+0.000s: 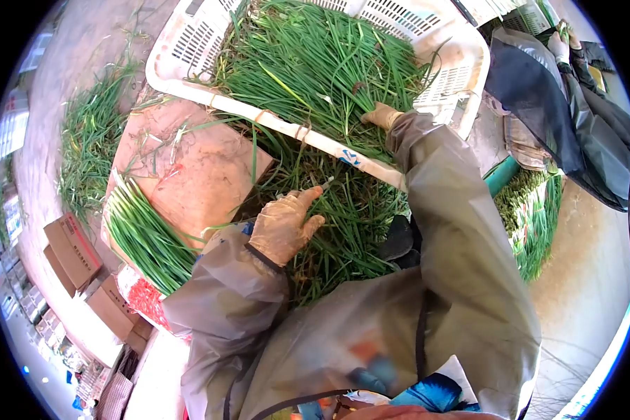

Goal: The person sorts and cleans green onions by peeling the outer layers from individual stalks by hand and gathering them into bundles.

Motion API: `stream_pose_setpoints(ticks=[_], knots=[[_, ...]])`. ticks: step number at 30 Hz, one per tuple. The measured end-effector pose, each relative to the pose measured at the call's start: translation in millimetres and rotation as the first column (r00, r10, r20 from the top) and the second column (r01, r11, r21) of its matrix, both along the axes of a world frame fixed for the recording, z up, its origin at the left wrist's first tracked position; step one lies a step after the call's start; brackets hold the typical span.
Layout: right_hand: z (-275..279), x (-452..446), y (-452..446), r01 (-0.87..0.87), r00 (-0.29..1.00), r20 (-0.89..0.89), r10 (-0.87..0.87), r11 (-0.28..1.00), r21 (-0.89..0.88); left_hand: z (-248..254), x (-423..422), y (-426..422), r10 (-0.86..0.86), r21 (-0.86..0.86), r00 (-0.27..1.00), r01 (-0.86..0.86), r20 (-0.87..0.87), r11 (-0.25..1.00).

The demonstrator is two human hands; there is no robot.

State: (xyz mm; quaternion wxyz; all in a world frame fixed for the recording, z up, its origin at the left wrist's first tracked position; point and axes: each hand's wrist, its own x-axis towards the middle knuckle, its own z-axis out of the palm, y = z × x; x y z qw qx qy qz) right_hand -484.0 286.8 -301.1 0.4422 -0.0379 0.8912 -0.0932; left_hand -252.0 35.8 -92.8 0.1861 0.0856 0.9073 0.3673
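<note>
A white plastic crate [280, 124] in front of me holds a heap of long green garlic chives [308, 63]. My right hand [383, 117], in a pale glove, reaches over the crate's near rim. Its fingers are closed at the edge of the heap, partly hidden among the leaves. Lower down, my left hand [285, 222], also gloved, hovers above loose leaves [336, 238] outside the crate. The index finger points forward and the thumb stands apart. A small pale piece [327, 183] shows at the index fingertip; what it is I cannot make out.
On the left, a board [189, 157] carries a neat bundle of chives [143, 227]. Cardboard boxes [73, 252] and scattered leaves [94, 140] lie on the floor beyond. At right, another person [567, 98] works near more bundled greens [539, 224].
</note>
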Motion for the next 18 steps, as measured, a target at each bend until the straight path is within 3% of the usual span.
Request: stream_pose_setpoints(ticks=[1,7,11,15,16,17,18], knots=[[-12.9,-2.1,-1.9,-0.166,0.986,-0.006,0.168,0.970,-0.177,0.2,0.8,0.4,-0.002,0.000,1.000,0.002,0.009,1.000],[-1.3,8.8,-55.2,-0.143,0.986,0.101,0.130,0.980,0.136,2.7,-2.3,2.2,-0.009,-0.003,1.000,0.009,0.030,1.000],[11.1,3.9,-38.8,-0.132,0.990,0.071,0.123,0.981,0.139,0.9,-1.9,0.1,0.018,0.019,0.999,-0.019,0.031,1.000],[75.0,-2.0,4.2,0.105,0.991,-0.053,-0.122,0.961,-0.257,2.7,1.4,-4.8,0.039,0.037,0.999,-0.039,-0.009,0.999],[91.7,-1.0,16.1,0.187,0.976,-0.037,-0.217,0.906,-0.381,2.7,2.6,-5.9,0.055,0.052,0.998,-0.055,0.005,0.997],[70.7,-4.6,34.1,0.155,0.953,-0.163,-0.257,0.870,-0.468,2.7,3.6,-6.6,0.068,0.066,0.998,-0.069,0.018,0.995],[102.1,4.7,35.0,0.259,0.937,-0.008,-0.348,0.712,-0.652,2.7,4.0,-7.1,0.061,0.070,0.998,-0.060,-0.003,0.996]])
